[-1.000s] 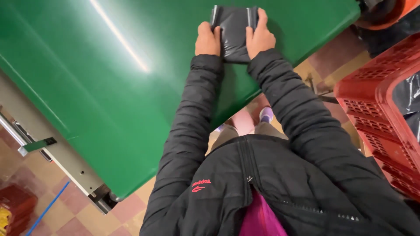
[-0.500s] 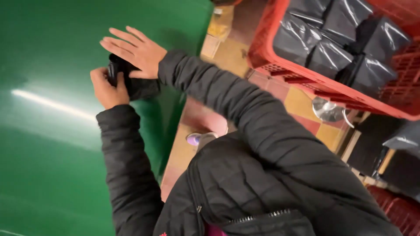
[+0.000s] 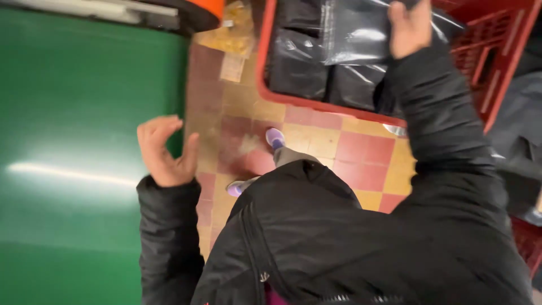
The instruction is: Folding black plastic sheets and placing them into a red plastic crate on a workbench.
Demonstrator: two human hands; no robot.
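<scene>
Right hand [image 3: 411, 28] is closed on a black plastic-wrapped packet [image 3: 353, 34] above the red crate [image 3: 271, 93]. Left hand [image 3: 164, 149] is held empty, fingers loosely curled, at the green table [image 3: 73, 141] edge.

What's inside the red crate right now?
The red crate holds black items in clear plastic bags; the right hand grips one. Layers below and the crate floor are covered.

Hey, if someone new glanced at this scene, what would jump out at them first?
Probably the red crate at upper right, packed with shiny black plastic-wrapped packets, where the right hand grips one packet. Next, the broad green surface filling the left side, with the left hand open and empty at its edge, above the red and yellow tiled floor.
</scene>
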